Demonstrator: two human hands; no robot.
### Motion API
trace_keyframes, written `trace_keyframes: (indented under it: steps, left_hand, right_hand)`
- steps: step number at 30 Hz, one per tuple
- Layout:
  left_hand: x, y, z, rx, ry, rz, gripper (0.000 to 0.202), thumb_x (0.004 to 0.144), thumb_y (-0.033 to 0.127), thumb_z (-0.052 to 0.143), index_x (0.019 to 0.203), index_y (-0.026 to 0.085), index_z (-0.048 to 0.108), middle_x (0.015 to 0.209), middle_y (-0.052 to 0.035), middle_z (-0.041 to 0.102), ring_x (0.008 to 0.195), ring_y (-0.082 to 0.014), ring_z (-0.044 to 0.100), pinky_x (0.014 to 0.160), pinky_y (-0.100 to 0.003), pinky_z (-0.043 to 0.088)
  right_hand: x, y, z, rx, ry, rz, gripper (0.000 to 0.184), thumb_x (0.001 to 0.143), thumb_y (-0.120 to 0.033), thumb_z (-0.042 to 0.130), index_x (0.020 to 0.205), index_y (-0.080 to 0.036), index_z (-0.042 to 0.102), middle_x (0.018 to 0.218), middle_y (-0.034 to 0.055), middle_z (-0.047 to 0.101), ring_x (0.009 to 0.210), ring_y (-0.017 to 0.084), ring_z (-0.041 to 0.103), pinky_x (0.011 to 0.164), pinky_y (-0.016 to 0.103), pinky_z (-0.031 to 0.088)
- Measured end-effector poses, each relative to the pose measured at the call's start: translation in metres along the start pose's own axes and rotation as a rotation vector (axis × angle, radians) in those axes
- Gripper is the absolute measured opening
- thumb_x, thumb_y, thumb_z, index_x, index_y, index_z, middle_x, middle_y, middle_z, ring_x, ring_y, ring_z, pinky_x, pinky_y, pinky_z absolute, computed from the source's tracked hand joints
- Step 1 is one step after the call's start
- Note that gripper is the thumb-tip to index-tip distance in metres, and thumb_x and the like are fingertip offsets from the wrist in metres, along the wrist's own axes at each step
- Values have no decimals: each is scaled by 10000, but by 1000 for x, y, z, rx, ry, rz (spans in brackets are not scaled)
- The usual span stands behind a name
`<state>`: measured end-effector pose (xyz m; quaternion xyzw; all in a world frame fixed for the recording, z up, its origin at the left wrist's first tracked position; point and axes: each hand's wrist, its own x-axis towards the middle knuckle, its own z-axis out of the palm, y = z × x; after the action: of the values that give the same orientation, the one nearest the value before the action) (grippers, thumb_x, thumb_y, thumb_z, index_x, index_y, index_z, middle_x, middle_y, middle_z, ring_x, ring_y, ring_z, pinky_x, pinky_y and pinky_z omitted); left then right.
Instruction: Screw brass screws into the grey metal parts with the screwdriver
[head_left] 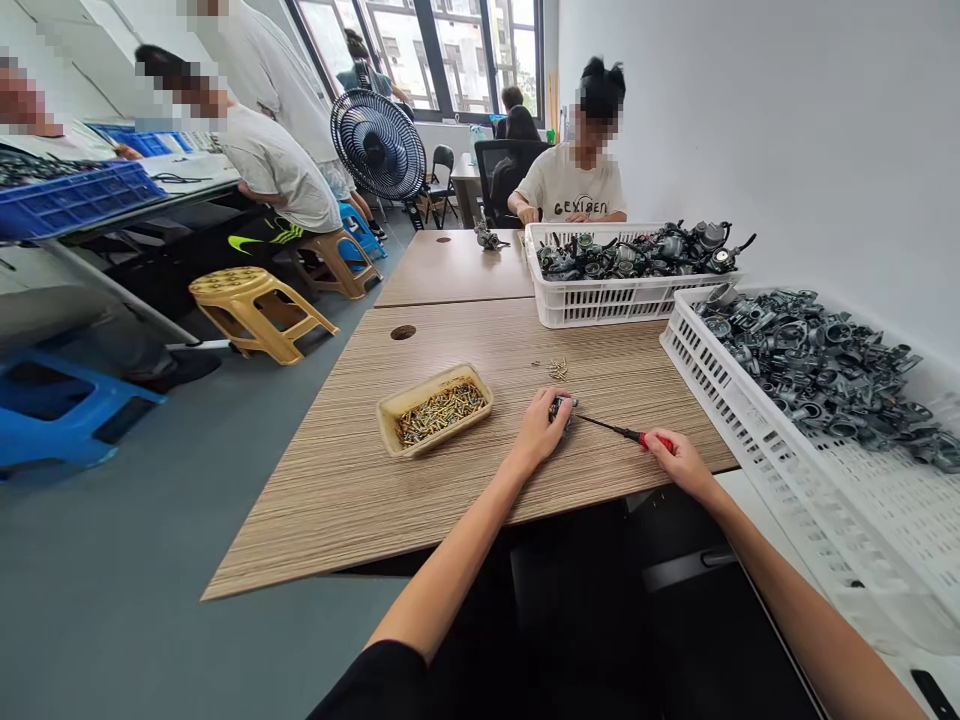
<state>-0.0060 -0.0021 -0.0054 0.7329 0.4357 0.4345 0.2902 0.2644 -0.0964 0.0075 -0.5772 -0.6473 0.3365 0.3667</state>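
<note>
My left hand is closed over a small dark metal part and presses it against the wooden table. My right hand grips the red handle of a screwdriver; its thin shaft points left, with the tip at the part. A shallow tan tray of brass screws lies just left of my left hand. A few loose screws lie on the table beyond the part.
A white crate of grey metal parts stands at my right, a second white crate farther back. A person sits at the far end behind it. Others sit at the left bench, with yellow stools, blue stools and a floor fan.
</note>
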Motion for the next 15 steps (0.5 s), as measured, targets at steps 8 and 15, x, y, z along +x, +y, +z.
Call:
trace_keyframes:
  steps: [8, 15]
  left_hand:
    - [1, -1, 1, 1, -2, -5, 264, 1043, 405, 461, 1067, 223, 651, 1103, -76, 674, 1088, -220, 638, 981, -378, 502]
    - [0, 0, 1, 3, 1, -7, 268, 1046, 414, 457, 1063, 228, 649, 1110, -75, 678, 1099, -222, 634, 979, -385, 505]
  right_hand:
    - [0, -1, 0, 0, -8, 2, 537, 963, -675, 502, 755, -195, 622, 587, -38, 401, 564, 138, 353, 560, 289, 308]
    - [-1, 1, 0, -7, -9, 10, 546, 962, -692, 495, 755, -204, 624, 568, -34, 404, 564, 149, 372, 557, 292, 315]
